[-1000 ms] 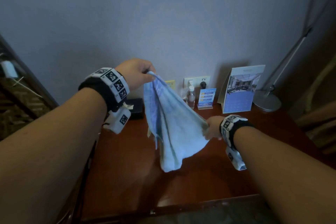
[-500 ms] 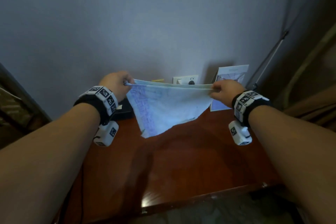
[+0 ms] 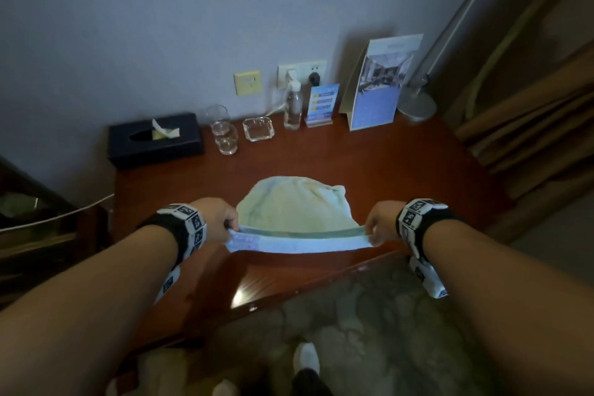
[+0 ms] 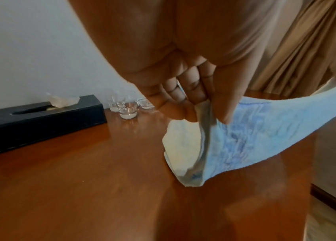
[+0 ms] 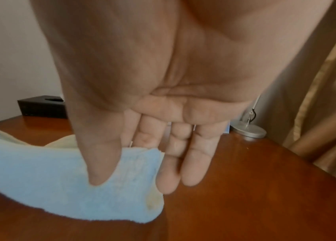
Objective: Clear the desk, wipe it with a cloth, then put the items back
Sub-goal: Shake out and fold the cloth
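I see my left hand (image 3: 221, 219) and right hand (image 3: 381, 224) each pinching one near corner of the blue towel (image 3: 289, 212), forearms stretched forward. Its far part lies on the wooden desk (image 3: 401, 170).

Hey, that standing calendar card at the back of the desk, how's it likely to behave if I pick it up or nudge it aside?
The calendar card looks like thin folded board, so probably light and fairly stiff. It stands tall on a narrow tent base on the desk, so a push near its top would likely tip it; sliding it from the base seems safer. The lamp base sits close, leaving little room that way.
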The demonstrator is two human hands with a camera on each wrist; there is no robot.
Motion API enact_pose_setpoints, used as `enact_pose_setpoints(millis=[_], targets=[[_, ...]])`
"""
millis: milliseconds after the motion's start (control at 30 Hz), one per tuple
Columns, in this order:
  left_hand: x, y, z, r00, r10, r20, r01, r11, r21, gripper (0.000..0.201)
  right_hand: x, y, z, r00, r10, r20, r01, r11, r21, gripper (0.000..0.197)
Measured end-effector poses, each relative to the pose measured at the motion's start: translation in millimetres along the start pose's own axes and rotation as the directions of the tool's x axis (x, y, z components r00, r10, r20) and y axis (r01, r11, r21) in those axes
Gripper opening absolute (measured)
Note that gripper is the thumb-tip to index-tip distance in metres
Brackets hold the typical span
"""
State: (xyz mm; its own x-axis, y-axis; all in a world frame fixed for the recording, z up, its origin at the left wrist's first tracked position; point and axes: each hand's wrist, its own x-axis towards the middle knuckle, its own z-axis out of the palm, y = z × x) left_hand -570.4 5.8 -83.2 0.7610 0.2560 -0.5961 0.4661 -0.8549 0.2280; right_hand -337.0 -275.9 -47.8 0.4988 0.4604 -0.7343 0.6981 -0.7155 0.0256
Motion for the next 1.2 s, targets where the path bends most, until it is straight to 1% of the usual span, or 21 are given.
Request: enact_pose_setpoints(millis=[67, 100, 167, 200, 233, 267, 333, 367, 433, 500, 533, 567, 633, 700, 867, 967, 1033, 1067, 1100, 1167, 1200], targets=[[3, -3, 5, 0.999, 0.03, 0.023, -0.03, 1.0, -0.005, 0.015, -2, -2, 12, 1.0, 0.007, 0.021, -0.007, 1.0, 0.006, 0.03], [4, -5, 5, 0.999, 0.038, 0.009, -0.038, 0.999, -0.019, 0.016, -5, -2, 15, 1.0, 0.007, 0.016, -0.007, 1.0, 0.014, 0.03], [5, -9, -4, 0.997, 0.026, -0.079, -0.033, 0.996, -0.088, 0.02, -12, 0, 13, 0.999, 0.008, -0.04, -0.006, 0.999, 0.044, 0.025], [5, -11, -13, 0.987, 0.003, -0.16, -0.025, 0.99, -0.137, 0.022, -17, 1, 6, 0.996, 0.007, -0.087, -0.003, 0.999, 0.054, 0.021], [5, -11, -24, 0.966, -0.029, -0.256, -0.021, 0.981, -0.192, 0.024, -23, 3, -3, 0.989, 0.015, -0.147, -0.005, 0.998, 0.067, 0.018], [5, -10, -37, 0.933, -0.061, -0.355, -0.028, 0.97, -0.24, 0.025, -28, 6, -14, 0.976, 0.029, -0.216, -0.01, 0.996, 0.091, 0.018], [4, -2, -69, 0.84, -0.101, -0.532, -0.086, 0.945, -0.315, 0.025, -42, 11, -43, 0.931, 0.061, -0.361, -0.012, 0.991, 0.136, 0.021], [3, 3, -86, 0.791, -0.123, -0.599, -0.124, 0.927, -0.353, 0.024, -47, 14, -57, 0.902, 0.071, -0.425, -0.013, 0.99, 0.138, 0.023], [0, 16, -121, 0.713, -0.166, -0.681, -0.202, 0.882, -0.426, 0.022, -56, 19, -87, 0.849, 0.094, -0.52, -0.031, 0.991, 0.128, 0.028], [-1, 25, -153, 0.648, -0.19, -0.737, -0.252, 0.86, -0.443, 0.021, -63, 25, -116, 0.81, 0.11, -0.576, -0.039, 0.99, 0.134, 0.029], [-1, 29, -167, 0.627, -0.194, -0.754, -0.258, 0.862, -0.437, 0.021, -66, 28, -130, 0.796, 0.11, -0.596, -0.037, 0.99, 0.134, 0.029], [0, 32, -179, 0.616, -0.198, -0.762, -0.263, 0.861, -0.435, 0.02, -66, 33, -142, 0.776, 0.108, -0.621, -0.031, 0.991, 0.133, 0.029], [4, 37, -199, 0.602, -0.22, -0.768, -0.268, 0.85, -0.454, 0.018, -66, 39, -164, 0.738, 0.098, -0.667, -0.023, 0.992, 0.121, 0.029], [8, 42, -215, 0.585, -0.25, -0.772, -0.258, 0.845, -0.469, 0.017, -65, 43, -182, 0.719, 0.076, -0.69, -0.024, 0.996, 0.085, 0.029], [23, 50, -237, 0.588, -0.24, -0.773, -0.264, 0.846, -0.463, 0.023, -58, 58, -203, 0.682, 0.074, -0.728, -0.017, 0.996, 0.085, 0.025], [27, 50, -227, 0.6, -0.241, -0.763, -0.273, 0.835, -0.478, 0.02, -56, 60, -197, 0.695, 0.072, -0.715, -0.014, 0.996, 0.087, 0.026], [28, 45, -211, 0.619, -0.216, -0.755, -0.26, 0.85, -0.457, 0.021, -58, 58, -184, 0.726, 0.07, -0.684, -0.019, 0.996, 0.082, 0.026], [28, 40, -201, 0.648, -0.185, -0.739, -0.264, 0.855, -0.446, 0.026, -60, 58, -175, 0.75, 0.07, -0.658, -0.018, 0.996, 0.085, 0.026], [31, 33, -189, 0.697, -0.146, -0.702, -0.256, 0.863, -0.434, 0.032, -61, 56, -164, 0.777, 0.074, -0.625, -0.016, 0.995, 0.098, 0.025], [33, 18, -161, 0.818, -0.041, -0.574, -0.242, 0.88, -0.408, 0.042, -60, 53, -137, 0.843, 0.067, -0.534, -0.009, 0.994, 0.109, 0.022], [35, 14, -146, 0.875, 0.015, -0.484, -0.227, 0.895, -0.383, 0.042, -57, 52, -122, 0.883, 0.056, -0.466, -0.007, 0.994, 0.106, 0.02]])
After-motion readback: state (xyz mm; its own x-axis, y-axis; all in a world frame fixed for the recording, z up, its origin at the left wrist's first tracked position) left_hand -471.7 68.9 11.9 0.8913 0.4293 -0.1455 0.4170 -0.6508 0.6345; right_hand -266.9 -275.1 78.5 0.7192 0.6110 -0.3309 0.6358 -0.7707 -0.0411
